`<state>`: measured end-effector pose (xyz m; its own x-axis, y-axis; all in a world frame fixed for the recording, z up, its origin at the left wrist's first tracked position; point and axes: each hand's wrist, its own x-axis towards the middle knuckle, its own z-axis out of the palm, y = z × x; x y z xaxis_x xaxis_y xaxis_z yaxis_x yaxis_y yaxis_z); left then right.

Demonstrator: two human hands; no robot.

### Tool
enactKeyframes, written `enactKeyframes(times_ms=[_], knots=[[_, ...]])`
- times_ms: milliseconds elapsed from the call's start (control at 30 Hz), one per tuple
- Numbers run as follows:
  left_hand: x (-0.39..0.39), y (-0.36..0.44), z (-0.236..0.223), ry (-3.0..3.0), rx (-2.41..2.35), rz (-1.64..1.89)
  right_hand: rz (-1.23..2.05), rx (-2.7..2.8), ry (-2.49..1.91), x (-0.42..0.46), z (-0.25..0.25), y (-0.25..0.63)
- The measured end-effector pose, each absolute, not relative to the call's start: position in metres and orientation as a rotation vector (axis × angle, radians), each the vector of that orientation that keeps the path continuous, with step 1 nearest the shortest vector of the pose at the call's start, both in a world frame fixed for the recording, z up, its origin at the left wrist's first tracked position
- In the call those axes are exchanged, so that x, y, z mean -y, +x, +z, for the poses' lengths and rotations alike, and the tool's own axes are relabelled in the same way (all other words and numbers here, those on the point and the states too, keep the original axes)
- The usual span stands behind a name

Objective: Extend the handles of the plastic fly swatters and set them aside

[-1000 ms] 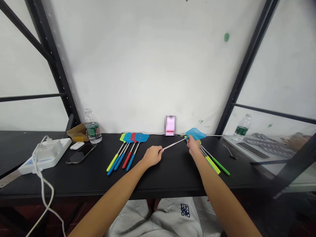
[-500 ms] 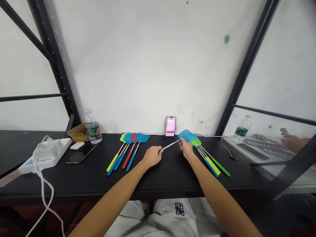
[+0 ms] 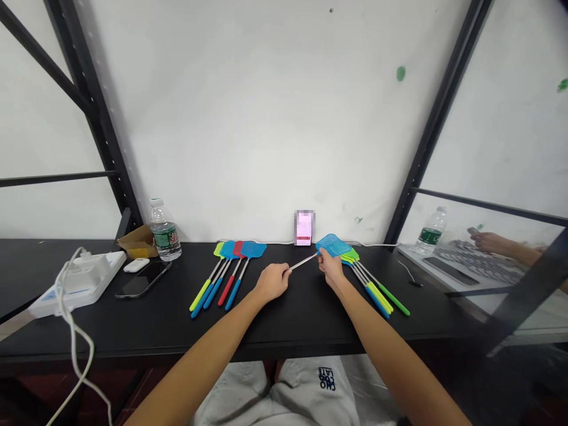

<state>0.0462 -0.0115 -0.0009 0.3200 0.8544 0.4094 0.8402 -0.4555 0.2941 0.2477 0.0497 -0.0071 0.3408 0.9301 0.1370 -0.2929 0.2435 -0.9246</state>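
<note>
A blue fly swatter (image 3: 333, 244) is held between my two hands over the black table. My left hand (image 3: 273, 281) is closed round its handle end, which the fingers hide. At the other end my right hand (image 3: 331, 267) pinches it by the base of the mesh head. The thin metal rod shows between them, tilted up to the right. Left of my hands, several fly swatters (image 3: 229, 284) lie fanned out with yellow, blue and red handles. Beside my right hand lies another group of fly swatters (image 3: 377, 293) with blue, yellow and green handles, their heads partly covered.
A phone with a lit screen (image 3: 304, 228) leans on the wall. To the left are a water bottle (image 3: 165, 234), a cardboard box (image 3: 139, 241), a dark phone (image 3: 144, 279), a white case (image 3: 136, 265) and a power strip (image 3: 84, 281). A person's hand (image 3: 492, 243) shows beyond the right-hand frame.
Both hands keep the same hold on the blue fly swatter. The whole view has shifted slightly; the person's hand at the far right has come further into sight.
</note>
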Motion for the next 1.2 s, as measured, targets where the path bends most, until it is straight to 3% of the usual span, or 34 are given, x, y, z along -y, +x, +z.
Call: enactKeyframes(times_ms=[867,1067,1200], knots=[[0.013,0.05,0.003,2.419,-1.641,0.876,0.981,1.059,-0.978,-0.051,0.002,0.263],[0.009,0.046,0.006,2.144,-1.76,1.251,0.597,1.417,-1.063,-0.049,0.002,0.264],[0.008,0.041,0.011,1.921,-1.81,1.497,0.238,1.412,-1.401,-0.052,0.003,0.274]])
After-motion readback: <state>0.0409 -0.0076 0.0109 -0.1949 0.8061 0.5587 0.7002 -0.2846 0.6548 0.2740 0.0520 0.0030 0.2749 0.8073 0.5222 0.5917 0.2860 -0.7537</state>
